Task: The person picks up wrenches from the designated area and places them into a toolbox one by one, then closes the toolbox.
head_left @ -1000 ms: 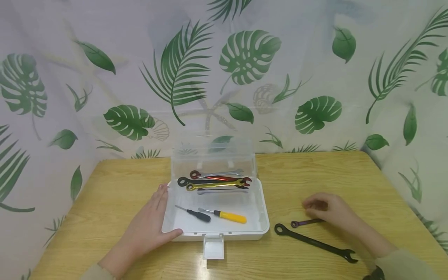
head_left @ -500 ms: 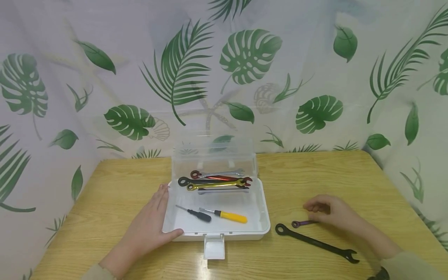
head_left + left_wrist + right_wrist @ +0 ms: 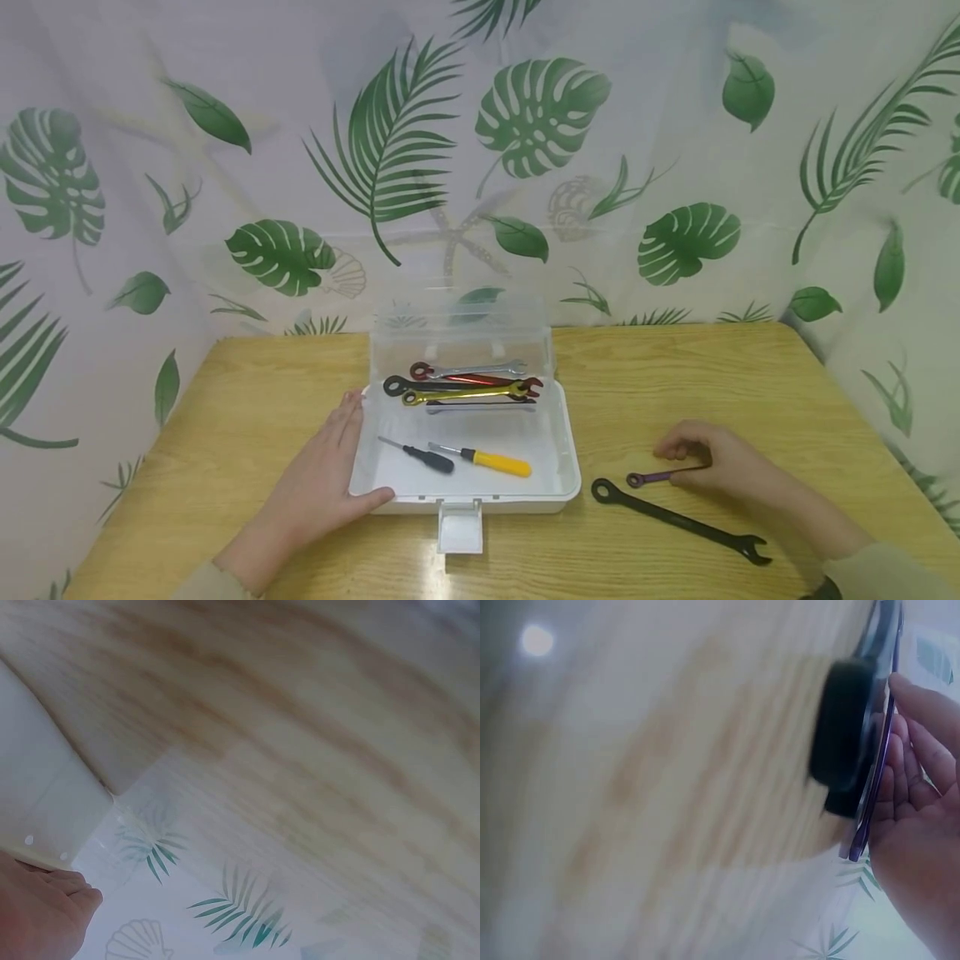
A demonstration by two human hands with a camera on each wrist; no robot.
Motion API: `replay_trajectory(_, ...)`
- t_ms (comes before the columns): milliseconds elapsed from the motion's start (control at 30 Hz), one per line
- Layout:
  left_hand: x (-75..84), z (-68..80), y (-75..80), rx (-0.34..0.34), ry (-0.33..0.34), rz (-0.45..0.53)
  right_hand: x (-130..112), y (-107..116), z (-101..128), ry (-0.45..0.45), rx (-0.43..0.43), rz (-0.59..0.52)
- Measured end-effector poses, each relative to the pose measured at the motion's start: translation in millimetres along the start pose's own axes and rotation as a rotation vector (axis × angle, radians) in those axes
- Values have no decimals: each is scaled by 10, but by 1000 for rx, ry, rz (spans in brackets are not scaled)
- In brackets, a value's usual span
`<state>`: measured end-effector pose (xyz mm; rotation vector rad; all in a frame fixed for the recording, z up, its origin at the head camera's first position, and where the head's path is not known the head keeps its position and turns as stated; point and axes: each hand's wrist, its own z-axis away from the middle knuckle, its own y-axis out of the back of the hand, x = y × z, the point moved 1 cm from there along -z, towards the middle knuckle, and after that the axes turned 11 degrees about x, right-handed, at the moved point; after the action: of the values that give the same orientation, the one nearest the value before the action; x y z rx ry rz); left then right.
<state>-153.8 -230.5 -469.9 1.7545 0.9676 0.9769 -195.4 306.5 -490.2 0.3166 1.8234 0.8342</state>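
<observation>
A white toolbox point(image 3: 551, 492) stands with its clear lid point(image 3: 459, 317) raised. My left hand point(image 3: 318, 475) lies along the box's left wall, fingers straight, thumb over the front rim. Inside are several combination wrenches point(image 3: 465, 396) at the back, a black screwdriver point(image 3: 431, 459) and a yellow-handled screwdriver point(image 3: 498, 463). To the right of the box, my right hand point(image 3: 720, 467) pinches a small purple wrench point(image 3: 652, 477), thumb on its near side; the hand covers its far end. In the right wrist view, that purple wrench point(image 3: 877, 776) runs along the thumb and fingers.
A larger black wrench point(image 3: 678, 521) lies on the wooden table point(image 3: 615, 367) in front of the right hand. The box's latch point(image 3: 460, 527) hangs off its front. A leaf-patterned cloth point(image 3: 420, 167) covers the walls behind and at both sides.
The right hand's thumb has come down onto the purple wrench, while its other fingers were hovering above it earlier. The left hand stays on the box.
</observation>
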Motion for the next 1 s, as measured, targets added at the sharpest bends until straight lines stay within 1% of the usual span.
replay_trajectory(100,-2,-11,-3,13,-11,-2,1,10,0,2,-5,24)
replay_trajectory(167,-1,-14,-4,23,-17,-3,-5,17,-2,-27,-19,34)
replay_trajectory(367,2,-16,4,4,-6,-11,-35,31,-2,-82,-27,46)
replay_trajectory(533,-1,-24,1,1,-4,-11,-48,34,3,-89,-22,83)
replay_trajectory(733,-8,-19,-12,11,-13,-14,-55,21,-5,-70,-18,104)
replay_trajectory(900,-1,-15,-18,31,-21,-15,-44,8,-15,-94,-30,107)
replay_trajectory(1000,6,-14,-15,22,-10,-7,-43,2,-14,-105,-34,109)
